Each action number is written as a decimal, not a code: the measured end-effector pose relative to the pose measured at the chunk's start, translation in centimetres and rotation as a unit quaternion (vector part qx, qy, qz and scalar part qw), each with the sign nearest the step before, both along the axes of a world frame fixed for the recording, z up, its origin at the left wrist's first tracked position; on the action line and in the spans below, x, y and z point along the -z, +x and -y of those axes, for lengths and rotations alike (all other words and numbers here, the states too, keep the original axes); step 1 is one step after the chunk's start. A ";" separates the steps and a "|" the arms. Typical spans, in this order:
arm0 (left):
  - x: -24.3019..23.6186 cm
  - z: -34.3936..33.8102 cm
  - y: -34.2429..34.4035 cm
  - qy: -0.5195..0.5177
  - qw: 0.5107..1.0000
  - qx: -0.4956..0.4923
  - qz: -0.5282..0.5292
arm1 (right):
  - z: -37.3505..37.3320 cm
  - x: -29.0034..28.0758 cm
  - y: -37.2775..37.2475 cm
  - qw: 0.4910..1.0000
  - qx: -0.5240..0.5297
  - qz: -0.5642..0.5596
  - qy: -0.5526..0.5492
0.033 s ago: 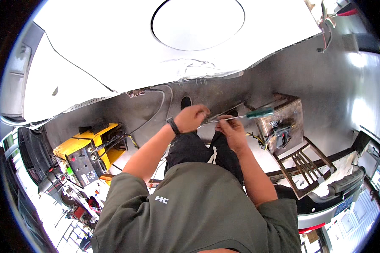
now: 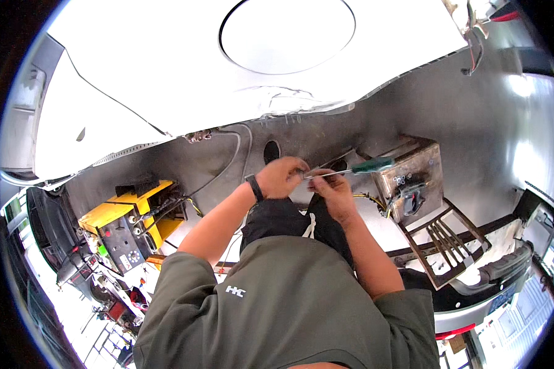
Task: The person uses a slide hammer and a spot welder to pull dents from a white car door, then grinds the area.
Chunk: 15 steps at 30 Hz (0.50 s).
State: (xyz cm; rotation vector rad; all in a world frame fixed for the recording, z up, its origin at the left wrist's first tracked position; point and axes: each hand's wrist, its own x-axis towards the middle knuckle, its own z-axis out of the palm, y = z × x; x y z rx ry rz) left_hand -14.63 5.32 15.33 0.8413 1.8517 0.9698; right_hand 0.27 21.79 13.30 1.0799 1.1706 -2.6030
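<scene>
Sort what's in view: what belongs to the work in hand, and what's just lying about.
Work in hand:
green-handled tool with thin metal shaft, held by the right hand, left hand close by
possibly the white, creased car body panel

Apparently lying about:
yellow-and-grey boxy machine
brown slatted metal frame

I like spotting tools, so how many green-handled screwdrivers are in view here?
1. The green-handled screwdriver is held by its shaft in the fingers of the right hand, its handle pointing toward the picture's right. Others may be hidden from this view.
</scene>
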 end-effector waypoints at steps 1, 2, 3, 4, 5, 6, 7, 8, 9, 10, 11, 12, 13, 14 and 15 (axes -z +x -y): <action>-0.1 0.7 0.3 0.059 0.994 0.051 -0.078 | 1.0 -0.5 -0.8 0.998 -0.064 -0.022 0.013; -0.5 1.7 0.3 0.061 0.994 0.058 -0.076 | 1.9 -1.0 -1.3 0.991 -0.123 -0.039 0.028; -1.1 2.9 0.0 0.040 0.998 0.046 0.020 | 2.5 -1.7 -1.5 0.992 -0.117 -0.037 0.029; -1.8 3.7 -0.2 0.018 0.993 0.031 0.111 | 2.9 -2.7 -2.0 0.977 -0.167 -0.069 0.114; -3.5 4.0 -0.1 0.039 0.991 0.014 0.124 | 3.1 -3.5 -2.2 0.952 -0.216 -0.095 0.197; -3.4 4.9 0.5 0.041 0.991 0.018 0.127 | 2.8 -4.0 -2.5 0.952 -0.212 -0.091 0.199; -3.1 6.2 1.2 -0.033 0.995 -0.001 0.092 | 2.1 -4.3 -3.0 0.918 -0.274 -0.134 0.254; -3.1 7.1 1.6 -0.106 0.993 -0.019 0.053 | 1.3 -4.2 -3.7 0.874 -0.331 -0.177 0.307; -3.4 8.1 2.3 -0.097 0.993 -0.067 0.028 | 0.6 -3.6 -4.5 0.880 -0.339 -0.131 0.307; -3.2 9.2 2.6 -0.094 0.993 -0.061 0.029 | -0.2 -3.1 -6.0 0.874 -0.355 -0.038 0.330; -3.0 10.7 2.6 -0.115 0.991 -0.062 0.030 | -1.2 -2.8 -7.5 0.860 -0.368 0.058 0.348; -2.7 11.7 2.4 -0.130 0.989 -0.058 0.032 | -2.1 -0.1 -7.8 0.890 -0.290 0.061 0.347; -2.8 12.6 2.2 -0.095 0.993 -0.067 0.012 | -2.6 2.4 -8.3 0.914 -0.210 0.057 0.343; -3.0 13.7 1.8 -0.097 0.993 -0.061 0.014 | -2.4 1.7 -10.2 0.916 -0.206 0.061 0.340; -3.2 14.7 1.2 -0.107 0.992 -0.066 -0.002 | -2.1 0.8 -12.0 0.913 -0.207 0.037 0.350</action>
